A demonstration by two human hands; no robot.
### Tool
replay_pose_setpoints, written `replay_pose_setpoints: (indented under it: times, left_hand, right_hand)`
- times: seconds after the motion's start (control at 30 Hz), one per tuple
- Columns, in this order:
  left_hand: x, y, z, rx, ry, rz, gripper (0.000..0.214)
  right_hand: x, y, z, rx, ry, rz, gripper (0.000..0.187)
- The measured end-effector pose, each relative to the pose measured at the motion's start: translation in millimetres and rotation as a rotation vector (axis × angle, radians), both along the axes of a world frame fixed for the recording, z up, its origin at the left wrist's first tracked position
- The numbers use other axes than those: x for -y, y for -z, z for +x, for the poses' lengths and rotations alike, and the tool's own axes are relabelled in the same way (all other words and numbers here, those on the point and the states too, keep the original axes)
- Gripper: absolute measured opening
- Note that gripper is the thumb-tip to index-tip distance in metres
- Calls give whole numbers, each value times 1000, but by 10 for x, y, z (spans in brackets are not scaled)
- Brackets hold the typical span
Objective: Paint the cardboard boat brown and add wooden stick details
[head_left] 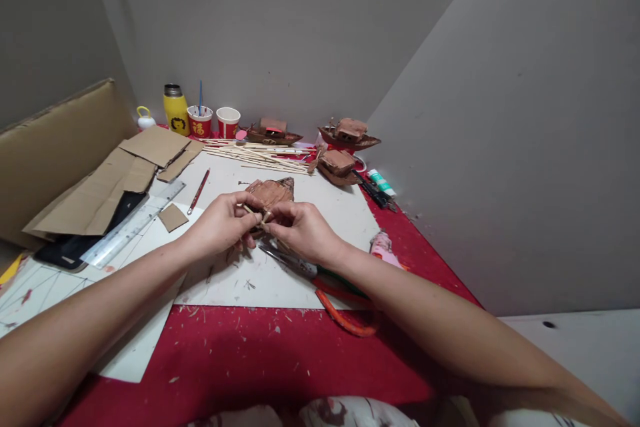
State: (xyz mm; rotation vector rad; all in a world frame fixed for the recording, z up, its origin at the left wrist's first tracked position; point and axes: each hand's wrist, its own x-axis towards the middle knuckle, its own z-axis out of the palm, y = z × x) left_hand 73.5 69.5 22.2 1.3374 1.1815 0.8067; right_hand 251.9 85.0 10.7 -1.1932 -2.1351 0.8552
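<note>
My left hand (225, 221) and my right hand (306, 232) meet over the white board, fingertips almost touching. Between the left thumb and fingers is a short, thin wooden stick (249, 209). The right thumb and forefinger pinch near the same spot, on what looks like the end of a small pale wooden piece (265, 216). Directly behind the fingers sits a small model boat (273, 193) with a brown, rough roof, its near end partly hidden by my hands. Scissors (295, 263) with orange and green handles lie under my right wrist.
Three similar model boats (350, 133) and a bundle of thin sticks (265, 157) lie at the back. Paper cups (229, 123) and a yellow bottle (176, 110) stand back left. Cardboard (95, 193), a clear ruler (135, 223) and a pencil (199, 192) are left; a glue tube (382, 182) is right.
</note>
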Motion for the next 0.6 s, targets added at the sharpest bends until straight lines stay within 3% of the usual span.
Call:
replay_pose_setpoints:
  times: [0.2,0.37,0.5,0.6]
  left_hand:
    - [1,-164,-90,-54,-26,6,13]
    - [-16,-260,-212,-100,-130,130,19]
    - [-47,-334,-310,-89,-221,225,21]
    - [-79,-396,-381,-70,-285,261,22]
  right_hand:
    - [70,-110,101,-27,-38,-93,18]
    - [244,-315,404,-171,-16,-360,35]
    - [170,-389,709,-148,162,-243,36]
    - [-56,-276,848,58,229,-131,29]
